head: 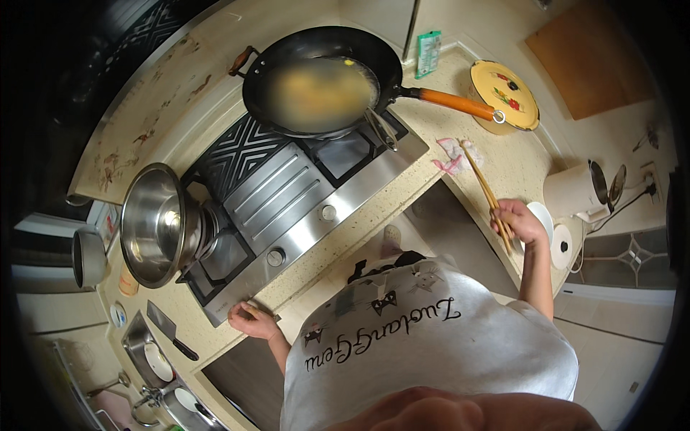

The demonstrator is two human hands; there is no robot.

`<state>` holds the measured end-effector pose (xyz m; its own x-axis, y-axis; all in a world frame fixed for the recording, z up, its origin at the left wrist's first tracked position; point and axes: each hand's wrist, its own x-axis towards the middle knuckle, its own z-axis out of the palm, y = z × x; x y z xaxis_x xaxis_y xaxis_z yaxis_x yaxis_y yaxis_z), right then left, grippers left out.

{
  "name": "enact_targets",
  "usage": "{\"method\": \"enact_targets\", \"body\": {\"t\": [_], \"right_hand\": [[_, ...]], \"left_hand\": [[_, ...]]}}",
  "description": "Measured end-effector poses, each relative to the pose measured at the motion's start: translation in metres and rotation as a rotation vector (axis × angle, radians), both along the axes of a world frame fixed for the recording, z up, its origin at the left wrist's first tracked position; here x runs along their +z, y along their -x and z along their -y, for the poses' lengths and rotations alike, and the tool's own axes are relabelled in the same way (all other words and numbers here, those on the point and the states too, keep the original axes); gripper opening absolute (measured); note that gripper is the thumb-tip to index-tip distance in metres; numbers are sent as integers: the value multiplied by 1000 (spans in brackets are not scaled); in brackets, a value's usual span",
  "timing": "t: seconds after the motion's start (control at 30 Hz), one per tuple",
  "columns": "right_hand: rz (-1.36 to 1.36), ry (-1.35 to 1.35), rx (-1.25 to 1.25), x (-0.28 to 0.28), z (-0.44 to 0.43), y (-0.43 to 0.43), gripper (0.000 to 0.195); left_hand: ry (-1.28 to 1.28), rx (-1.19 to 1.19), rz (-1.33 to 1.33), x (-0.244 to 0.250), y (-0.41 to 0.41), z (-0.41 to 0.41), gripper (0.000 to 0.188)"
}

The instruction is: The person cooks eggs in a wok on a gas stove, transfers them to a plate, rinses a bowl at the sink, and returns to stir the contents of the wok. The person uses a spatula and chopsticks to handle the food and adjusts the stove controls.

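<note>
My right hand (516, 220) is closed around a pair of long wooden chopsticks (483, 186), whose tips point at a pink and white cloth (457, 156) on the counter. My left hand (253, 320), fingers curled, rests at the counter edge by the front of the gas stove (288, 245); nothing can be made out in it. On the far burner stands a black wok (318, 40) with an orange wooden handle, holding yellowish food in bubbling liquid, blurred in the picture. A metal utensil (383, 129) leans over the wok's near rim.
A steel bowl (153, 226) sits on the stove's left burner. Left of the stove are a cleaver (171, 329) and a sink (137, 336) with dishes. A yellow lidded enamel pot (504, 94), a green packet (428, 54), a white electric appliance (574, 186) and a white lid (561, 247) stand right.
</note>
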<state>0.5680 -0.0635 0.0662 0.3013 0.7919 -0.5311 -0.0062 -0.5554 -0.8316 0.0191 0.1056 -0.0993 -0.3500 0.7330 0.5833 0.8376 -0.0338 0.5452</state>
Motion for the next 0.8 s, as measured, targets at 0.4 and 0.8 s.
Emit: {"method": "enact_targets", "body": {"t": [0.4,0.8], "right_hand": [[-386,-463,265,65,-67,57,36],[-610,-142,799,39,-154,173,28]], "left_hand": [[-6,-2,-55,-9,-21,4,22],[506,-1341,1387,140,-144,-14,40]]}}
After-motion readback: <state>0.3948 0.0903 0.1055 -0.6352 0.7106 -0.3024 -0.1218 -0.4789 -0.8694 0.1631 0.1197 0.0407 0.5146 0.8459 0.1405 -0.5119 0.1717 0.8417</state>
